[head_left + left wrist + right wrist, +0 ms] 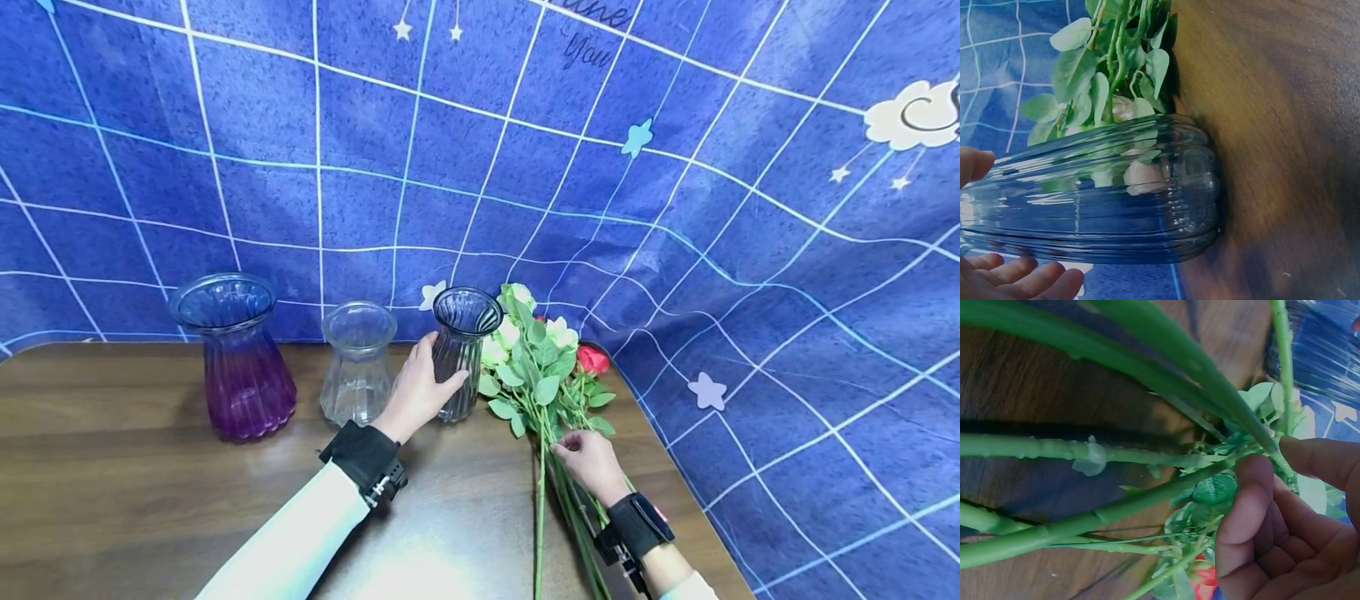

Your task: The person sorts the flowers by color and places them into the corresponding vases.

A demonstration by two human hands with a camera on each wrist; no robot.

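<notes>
A dark grey, ribbed glass vase [467, 350] stands upright on the table. My left hand [423, 387] is around its left side, thumb across the front. In the left wrist view the fingers [1054, 281] look fairly straight beside the vase's wall; contact is hard to judge. Right of it lie long-stemmed white roses [561, 333] and a red rose [592, 359], with leafy green stems [542, 500] running toward me. My right hand [592, 462] is over the stems; in the right wrist view its thumb and curled forefinger pinch one green stem [1254, 434].
A clear glass vase [358, 375] stands left of the grey one. Farther left is a larger blue-to-purple vase [247, 375]. All rest on a brown wooden table [112, 500], bordered behind and at right by a blue gridded cloth [375, 167].
</notes>
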